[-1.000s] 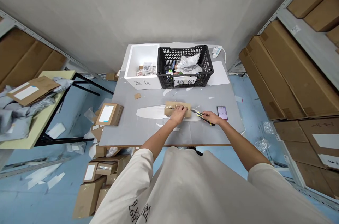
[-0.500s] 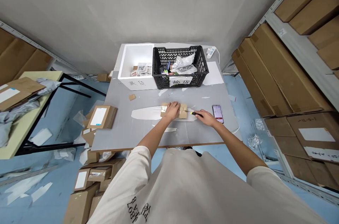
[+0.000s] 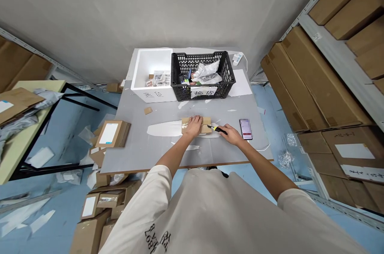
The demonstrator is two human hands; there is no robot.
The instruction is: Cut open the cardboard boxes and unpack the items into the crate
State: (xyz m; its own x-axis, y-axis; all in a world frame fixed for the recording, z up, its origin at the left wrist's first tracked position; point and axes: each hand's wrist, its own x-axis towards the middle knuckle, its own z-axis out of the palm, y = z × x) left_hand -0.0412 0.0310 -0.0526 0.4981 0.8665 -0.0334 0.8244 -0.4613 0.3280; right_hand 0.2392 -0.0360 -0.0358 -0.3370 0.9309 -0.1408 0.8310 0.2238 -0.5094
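A small cardboard box (image 3: 207,121) with clear tape lies on the table over a worn white patch. My left hand (image 3: 194,125) rests across its middle and holds it down, with the fingers over the top. In my right hand (image 3: 230,134) is a box cutter (image 3: 220,129) with a black and yellow handle. Its blade points left and overlaps the right end of the box; whether it cuts into the cardboard I cannot tell. Just right of this hand lies a phone (image 3: 246,129) with its screen lit.
At the table's back stand a white foam box (image 3: 153,95) and a black plastic crate (image 3: 204,86) of small packages. A labelled carton (image 3: 113,134) sits at the left edge, and a brown scrap (image 3: 148,110) lies nearby. Stacked cartons (image 3: 312,86) line the right-hand shelving.
My right hand has brought the box cutter slightly left, so its blade now reaches over the box's right end. My left hand stays on the box. The view has shifted a little.
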